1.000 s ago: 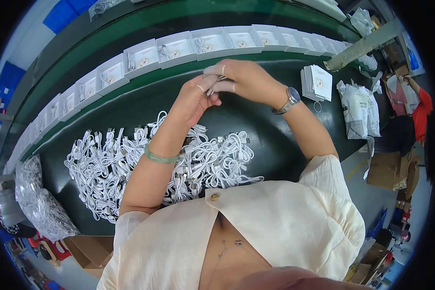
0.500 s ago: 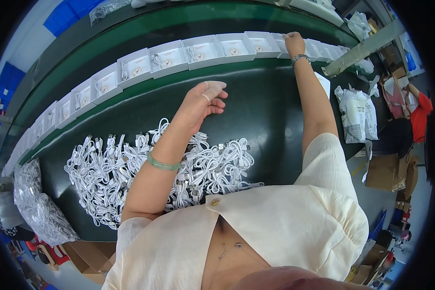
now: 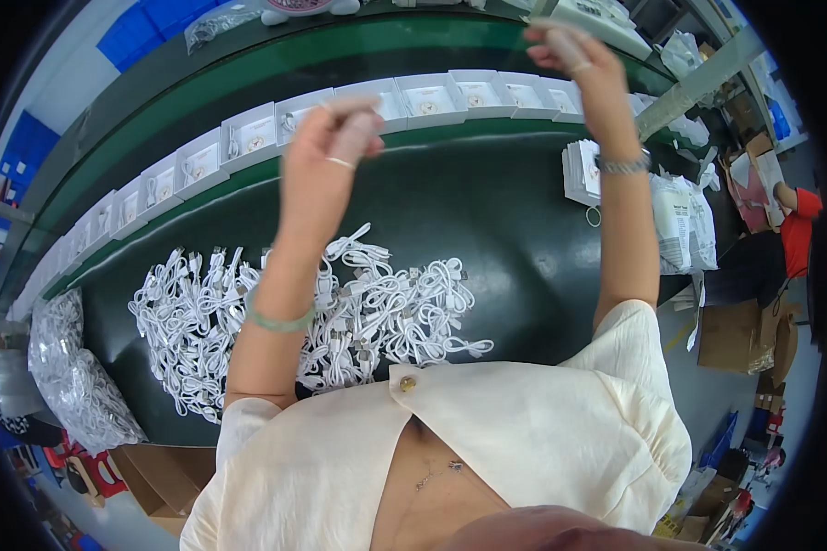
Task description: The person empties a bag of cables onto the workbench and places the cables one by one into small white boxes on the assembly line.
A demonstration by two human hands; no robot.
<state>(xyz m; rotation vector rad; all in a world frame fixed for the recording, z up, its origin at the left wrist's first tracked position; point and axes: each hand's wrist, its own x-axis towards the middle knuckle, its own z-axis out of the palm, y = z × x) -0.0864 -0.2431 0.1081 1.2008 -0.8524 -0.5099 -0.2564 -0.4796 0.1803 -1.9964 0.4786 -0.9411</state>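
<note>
My left hand (image 3: 333,147), a green bangle on its arm and pale covers on two fingertips, hovers in front of the row of white boxes (image 3: 432,99). Its thumb and index finger are apart, and I see nothing between them. Over the green belt beyond the boxes is my right hand (image 3: 579,57), blurred by motion, its fingers looking loosely spread with nothing visible in them. Several boxes hold a coiled white cable beside a printed white insert. Below my left hand lies a heap of white USB cables (image 3: 386,312) on the dark table.
A stack of white cards or booklets (image 3: 579,174) stands by my right forearm, with a white plastic bag (image 3: 680,225) beyond it. At the left edge lies a clear bag (image 3: 78,386) of cables. A post (image 3: 698,83) slants at the right; a person in red (image 3: 802,220) is there.
My right hand has left the row of boxes and moved farther over the belt. My left hand has moved left and up toward the boxes. The card stack beside my right arm shows more fully.
</note>
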